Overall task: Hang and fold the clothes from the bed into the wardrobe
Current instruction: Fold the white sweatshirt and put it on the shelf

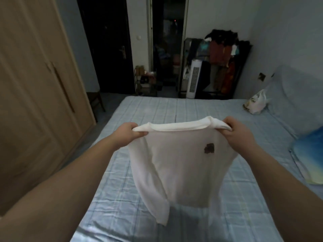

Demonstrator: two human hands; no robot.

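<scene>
A white shirt with a small dark emblem on the chest hangs in the air above the bed. My left hand grips its top edge at the left shoulder. My right hand grips the top edge at the right shoulder. The shirt's body and one sleeve dangle down, the hem close to the blue checked sheet. The wooden wardrobe stands at the left with its doors closed.
A white plastic bag lies at the bed's far right beside a covered pillow. A blue pillow sits at the right edge. Beyond the bed stand a white tower fan, a clothes rack and a dark doorway.
</scene>
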